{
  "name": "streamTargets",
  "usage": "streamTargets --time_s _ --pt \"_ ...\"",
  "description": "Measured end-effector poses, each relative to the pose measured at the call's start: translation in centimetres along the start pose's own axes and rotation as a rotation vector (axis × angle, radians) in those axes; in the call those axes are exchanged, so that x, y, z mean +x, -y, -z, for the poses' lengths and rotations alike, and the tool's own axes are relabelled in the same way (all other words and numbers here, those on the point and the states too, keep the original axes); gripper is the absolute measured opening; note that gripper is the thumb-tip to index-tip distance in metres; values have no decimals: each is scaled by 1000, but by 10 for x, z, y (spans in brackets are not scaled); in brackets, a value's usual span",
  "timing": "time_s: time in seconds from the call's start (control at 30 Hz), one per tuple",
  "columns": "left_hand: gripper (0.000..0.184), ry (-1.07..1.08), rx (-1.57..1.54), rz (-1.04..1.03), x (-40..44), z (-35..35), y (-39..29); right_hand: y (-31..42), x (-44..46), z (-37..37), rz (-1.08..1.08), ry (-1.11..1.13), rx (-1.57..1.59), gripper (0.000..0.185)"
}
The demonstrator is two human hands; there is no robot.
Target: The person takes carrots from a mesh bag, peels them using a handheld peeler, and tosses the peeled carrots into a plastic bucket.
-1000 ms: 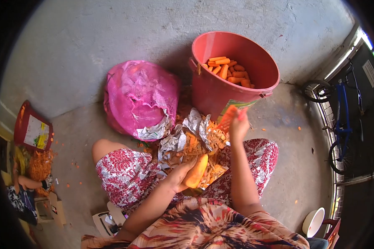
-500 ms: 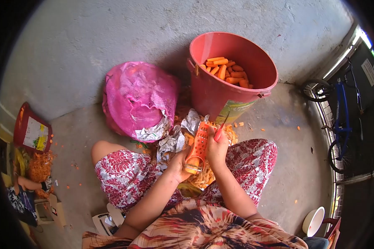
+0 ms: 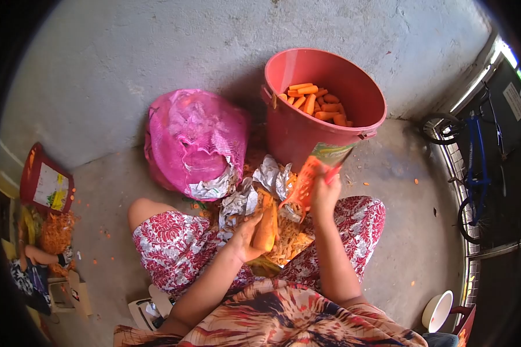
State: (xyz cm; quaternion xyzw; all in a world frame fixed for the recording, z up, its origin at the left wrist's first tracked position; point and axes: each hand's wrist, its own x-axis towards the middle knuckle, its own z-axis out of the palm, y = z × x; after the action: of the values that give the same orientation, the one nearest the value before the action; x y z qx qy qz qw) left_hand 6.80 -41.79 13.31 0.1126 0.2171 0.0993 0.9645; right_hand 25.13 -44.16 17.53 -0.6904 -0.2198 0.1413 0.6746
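Note:
My left hand (image 3: 245, 240) is closed around a thick carrot (image 3: 265, 227), held upright over my lap. In my right hand (image 3: 325, 198) are an orange peeler (image 3: 302, 186) with a holed, flat body and a knife (image 3: 332, 172) with a red handle, its blade pointing up and right. The peeler is raised to the right of the carrot, apart from it. Below both hands, carrot peelings (image 3: 290, 246) are heaped between my legs, beside crumpled silvery paper (image 3: 239, 202).
A tall red bucket (image 3: 292, 136) holding peeled carrots (image 3: 311, 101) stands against the wall, beside a pink mesh sack (image 3: 185, 144). Another person's leg (image 3: 40, 256), a red tub (image 3: 43, 184) and more peelings (image 3: 57, 231) are at left. At right are a blue bicycle (image 3: 479, 168) and white bowl (image 3: 437, 310).
My right hand has moved right, lifting the peeler away from the carrot and turning it, with the knife still in the same grip. The carrot in my left hand has come more into sight.

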Motion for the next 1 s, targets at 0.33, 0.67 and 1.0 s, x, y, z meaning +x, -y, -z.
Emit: streamTargets --time_s 0.33,0.67,1.0 --pt "33 -39 -73 -104 24 -4 2 12 -47 -18 92 207 -167 26" --pt "41 94 29 137 -1 -10 7 -33 24 2 186 -214 -245 15" --pt "26 -46 -19 -60 12 -7 -3 18 -40 -18 0 200 -70 18"
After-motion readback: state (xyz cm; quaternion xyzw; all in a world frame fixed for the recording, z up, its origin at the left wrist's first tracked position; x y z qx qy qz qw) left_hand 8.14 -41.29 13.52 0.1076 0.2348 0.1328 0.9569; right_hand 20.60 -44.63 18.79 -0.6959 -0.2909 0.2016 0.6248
